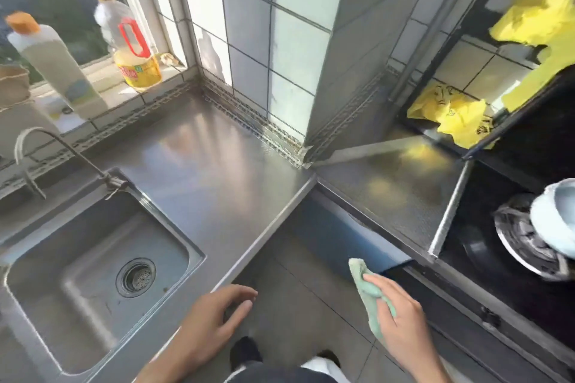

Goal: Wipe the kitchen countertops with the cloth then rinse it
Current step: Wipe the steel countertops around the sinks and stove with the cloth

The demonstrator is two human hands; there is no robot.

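At the lower right of the frame the right hand [396,314] grips a pale green cloth [368,295], fingers curled around it so folds bulge between them; the cloth hangs in the air in front of the cabinet, apart from the steel countertop [217,158]. At the bottom centre the left hand [214,323] holds nothing, its fingers loosely spread beside the counter's front edge, possibly brushing it. The sink [93,274] fills the lower left, with its faucet [56,158] curving above. On the windowsill at upper left stand 2 bottles: a detergent bottle [53,68] with an orange cap and a cooking-oil bottle [130,47]. A yellow plastic bag [451,115] lies at the right, behind the black stove [485,258].
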